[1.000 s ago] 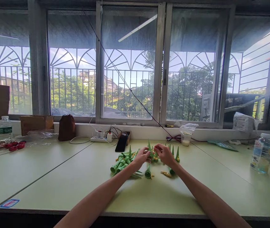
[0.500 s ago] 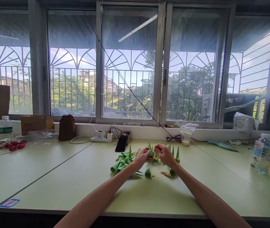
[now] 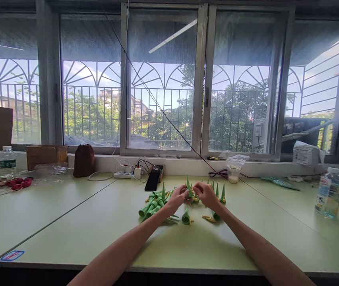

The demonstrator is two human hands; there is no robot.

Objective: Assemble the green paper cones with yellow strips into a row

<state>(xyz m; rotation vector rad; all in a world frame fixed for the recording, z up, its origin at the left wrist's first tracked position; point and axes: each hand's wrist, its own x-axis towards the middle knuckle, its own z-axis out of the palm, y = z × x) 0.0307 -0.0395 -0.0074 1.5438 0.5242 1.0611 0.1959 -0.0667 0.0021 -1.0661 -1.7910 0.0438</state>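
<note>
My left hand (image 3: 177, 198) is closed around the base of a green plastic cone (image 3: 188, 183), which points upward. Close at its right side, my right hand (image 3: 207, 194) has its fingers pinched together near the cone's base; whatever they hold is too small to make out. Under the hands, another green cone (image 3: 185, 216) lies with its round open end toward me. A heap of green cones (image 3: 151, 206) lies to the left of my left hand. Beyond my right hand, several green cones (image 3: 223, 194) with yellow bits at their bases stand upright. Small yellow pieces (image 3: 208, 219) lie below my right wrist.
A phone (image 3: 153, 180) leans on a small box behind the heap, beside a white power strip (image 3: 124, 174) with cables. A plastic cup (image 3: 233, 174) stands at the back. Bottles stand far left and right (image 3: 328, 194). A brown pouch (image 3: 84, 161) sits near the sill.
My right hand has shifted very slightly left toward the cone. My left hand keeps its hold on the cone, and the other pieces lie as before.
</note>
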